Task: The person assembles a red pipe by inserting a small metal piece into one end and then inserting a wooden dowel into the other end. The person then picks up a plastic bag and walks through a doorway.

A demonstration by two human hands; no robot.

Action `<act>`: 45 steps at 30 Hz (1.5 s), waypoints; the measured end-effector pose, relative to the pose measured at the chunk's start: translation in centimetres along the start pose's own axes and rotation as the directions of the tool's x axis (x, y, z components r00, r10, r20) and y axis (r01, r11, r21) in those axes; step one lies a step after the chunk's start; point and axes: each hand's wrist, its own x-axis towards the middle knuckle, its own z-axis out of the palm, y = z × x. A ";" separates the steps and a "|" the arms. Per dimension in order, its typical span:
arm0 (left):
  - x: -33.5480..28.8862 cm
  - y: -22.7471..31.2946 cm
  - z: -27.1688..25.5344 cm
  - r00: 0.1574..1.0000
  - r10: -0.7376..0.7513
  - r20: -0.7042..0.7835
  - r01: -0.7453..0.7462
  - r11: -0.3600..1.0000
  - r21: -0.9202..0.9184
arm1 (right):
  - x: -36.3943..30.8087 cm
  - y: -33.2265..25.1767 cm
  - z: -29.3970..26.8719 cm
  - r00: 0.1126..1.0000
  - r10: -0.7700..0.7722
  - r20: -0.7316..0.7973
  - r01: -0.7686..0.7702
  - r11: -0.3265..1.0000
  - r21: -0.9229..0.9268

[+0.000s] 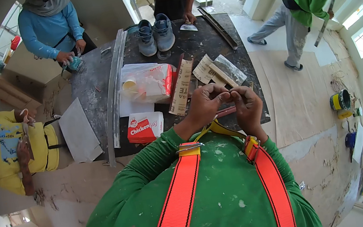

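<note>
Tan printed strip [181, 85]: among things on the tabletop [198, 45], long axis running away from the body, near end just left of the left hand.
Left hand [205, 106]: nearer the strip; fingertips pinched together.
Right hand [246, 106]: farther right of the strip; pinched likewise, contents too small to tell.

The bucket [340, 100], harness [177, 201] and floor sheeting [292, 91] show a building site.

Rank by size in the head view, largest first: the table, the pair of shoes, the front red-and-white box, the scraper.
1. Table
2. Shoes and box: too alike to rank
3. Scraper
</note>
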 end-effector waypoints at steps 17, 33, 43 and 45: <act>-0.1 -0.6 -1.4 0.896 0.444 0.030 -0.398 0.768 0.502 | 0.2 2.8 -0.6 0.979 -0.009 0.203 0.035 0.992 -0.121; -0.6 -1.1 -1.5 0.976 0.212 0.056 -0.214 0.862 0.460 | -0.1 3.0 -0.5 0.973 0.023 0.230 0.004 0.993 -0.116; -0.6 -0.2 -1.5 0.921 0.334 0.201 -0.389 0.746 0.540 | -0.8 3.6 -0.5 0.983 0.021 0.185 -0.021 1.000 0.001; -0.6 0.3 -1.7 0.925 0.310 0.219 -0.379 0.780 0.498 | -0.9 3.5 -0.7 0.983 0.013 0.183 -0.011 1.000 -0.015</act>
